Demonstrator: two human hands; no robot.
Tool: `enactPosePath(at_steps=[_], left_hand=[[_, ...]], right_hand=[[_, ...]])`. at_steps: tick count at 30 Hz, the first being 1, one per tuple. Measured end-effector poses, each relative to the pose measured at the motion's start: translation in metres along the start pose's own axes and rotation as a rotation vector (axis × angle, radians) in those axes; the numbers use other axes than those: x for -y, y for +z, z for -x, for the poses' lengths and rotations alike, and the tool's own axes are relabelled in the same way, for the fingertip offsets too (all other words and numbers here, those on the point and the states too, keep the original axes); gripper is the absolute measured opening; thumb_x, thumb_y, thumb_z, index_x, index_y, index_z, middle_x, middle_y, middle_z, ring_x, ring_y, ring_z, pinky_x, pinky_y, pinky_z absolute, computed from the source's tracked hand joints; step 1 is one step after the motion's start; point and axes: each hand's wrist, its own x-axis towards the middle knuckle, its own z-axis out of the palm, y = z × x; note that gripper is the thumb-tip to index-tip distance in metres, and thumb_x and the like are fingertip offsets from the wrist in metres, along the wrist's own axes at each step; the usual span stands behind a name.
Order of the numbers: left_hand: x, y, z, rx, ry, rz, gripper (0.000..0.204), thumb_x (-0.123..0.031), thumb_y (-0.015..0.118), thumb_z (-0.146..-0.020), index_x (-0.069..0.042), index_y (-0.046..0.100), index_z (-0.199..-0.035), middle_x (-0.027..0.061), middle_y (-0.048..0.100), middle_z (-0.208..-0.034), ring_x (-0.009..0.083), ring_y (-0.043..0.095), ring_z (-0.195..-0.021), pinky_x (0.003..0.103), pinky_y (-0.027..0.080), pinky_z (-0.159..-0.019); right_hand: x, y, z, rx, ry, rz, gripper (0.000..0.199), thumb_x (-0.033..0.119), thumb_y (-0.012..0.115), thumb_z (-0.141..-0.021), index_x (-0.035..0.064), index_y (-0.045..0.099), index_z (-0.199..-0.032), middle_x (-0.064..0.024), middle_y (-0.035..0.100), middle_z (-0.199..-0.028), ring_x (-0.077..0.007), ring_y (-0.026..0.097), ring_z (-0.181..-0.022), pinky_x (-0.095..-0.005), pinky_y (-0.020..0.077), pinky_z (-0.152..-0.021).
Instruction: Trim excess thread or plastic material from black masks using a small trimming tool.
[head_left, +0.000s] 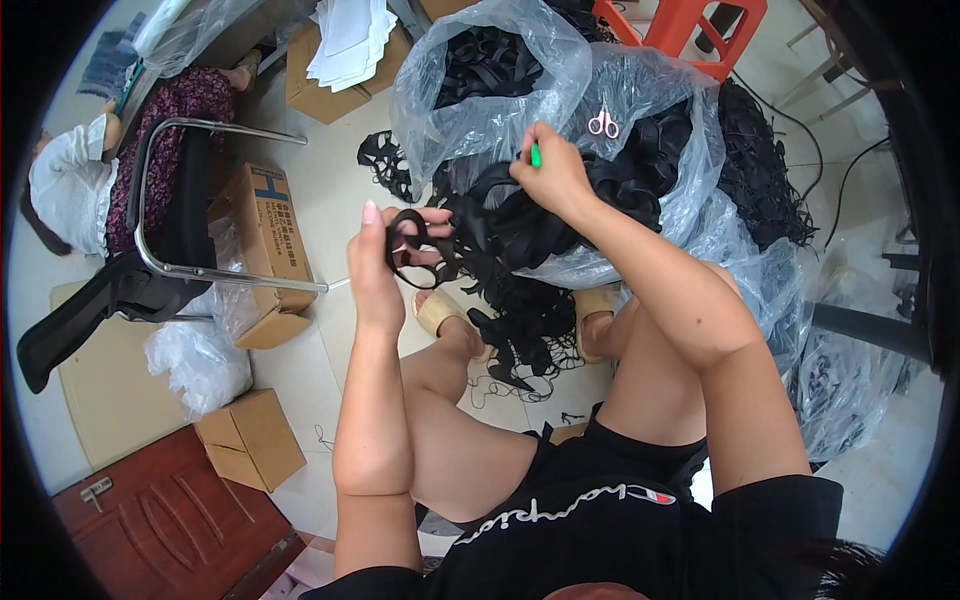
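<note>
A large clear plastic bag [640,90] is seen opened wide in front of the seated person, its mouth facing upward, and it is filled with a heap of black elastic loops [520,225] that spills over its lower edge toward the sandalled feet. A second mass of the same black pieces [765,165] is piled to the right of the bag, beside further crumpled plastic [850,370]. A small pair of pink-handled scissors [603,123] is laid on the plastic near the top of the bag, just beyond the right hand.

To the left, a black chair with a chrome frame [160,235] is stood, with cardboard boxes [265,235] beside and below it; another person, seated in a patterned garment [165,135], is partly shown behind it. A red plastic stool [700,30] is seen at the top edge.

A single black elastic loop [405,250] is held up by the left hand [375,265], just left of the heap and still trailing into it; the loop is pinched between thumb and curled fingers, so the hand is closed on it. The right hand [555,175] is pressed down into the heap inside the bag, fingers bent shut, with a small green tool [535,155] gripped so that only its tip is shown.
</note>
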Motion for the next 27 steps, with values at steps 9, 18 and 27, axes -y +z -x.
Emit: enactPosePath(at_steps=[9, 18, 27], left_hand=[[0.02, 0.002, -0.007, -0.024, 0.215, -1.261, 0.087, -0.036, 0.074, -0.076, 0.0, 0.027, -0.141, 0.0284, 0.034, -0.14, 0.0376, 0.03, -0.134, 0.042, 0.028, -0.108], [0.054, 0.053, -0.021, 0.228, -0.391, -0.137, 0.059, -0.021, 0.078, -0.077, 0.0, 0.045, -0.121, 0.0138, 0.058, -0.112, 0.0199, 0.054, -0.106, 0.032, 0.04, -0.094], [0.108, 0.067, -0.025, 0.317, -0.329, -0.397, 0.116, -0.031, 0.086, -0.065, -0.003, 0.007, -0.146, 0.0279, 0.03, -0.142, 0.0331, 0.029, -0.134, 0.043, 0.026, -0.108]], right_hand=[[0.069, -0.063, 0.033, -0.086, -0.401, -0.432, 0.022, 0.005, 0.063, -0.076, 0.0037, 0.043, -0.083, -0.004, 0.054, -0.07, -0.0108, 0.052, -0.057, -0.0246, 0.0437, -0.056], [0.063, -0.08, 0.022, -0.115, -0.293, -1.071, 0.023, 0.0, 0.064, -0.084, 0.0074, 0.042, -0.087, -0.0041, 0.059, -0.083, -0.0057, 0.055, -0.071, -0.0217, 0.0504, -0.062], [0.072, -0.121, 0.02, -0.167, -0.322, -1.365, 0.018, 0.003, 0.059, -0.088, 0.0113, 0.044, -0.086, -0.0033, 0.06, -0.09, -0.0137, 0.063, -0.078, -0.0419, 0.0573, -0.08]])
